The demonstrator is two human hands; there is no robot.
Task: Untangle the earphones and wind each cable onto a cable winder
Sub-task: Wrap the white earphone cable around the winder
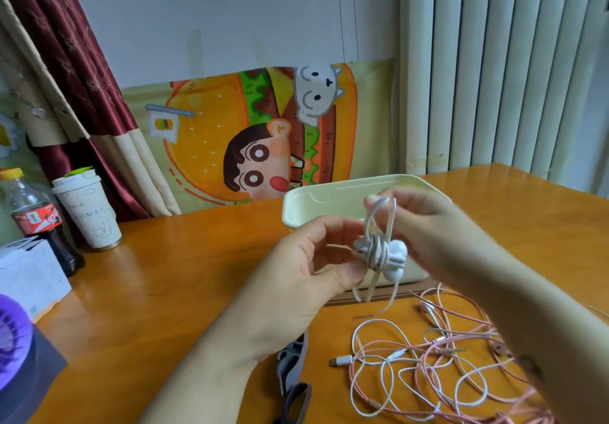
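Note:
My left hand (pixel 306 259) pinches a small white cable winder (pixel 393 254) held above the table, with several turns of white earphone cable (pixel 375 252) wrapped round its middle. My right hand (pixel 425 226) pinches a loop of that same cable just above the winder. Loose ends of the cable hang below the winder. On the table at the lower right lies a tangle of pink and white earphone cables (pixel 428 367) with a white plug (pixel 342 361).
A cream plastic box (pixel 296 209) stands behind my hands. At the left stand a cola bottle (pixel 36 222), a paper cup (pixel 89 209), a white carton (pixel 29 275) and a purple fan (pixel 13 341). A grey strap (pixel 293 374) lies near the front edge.

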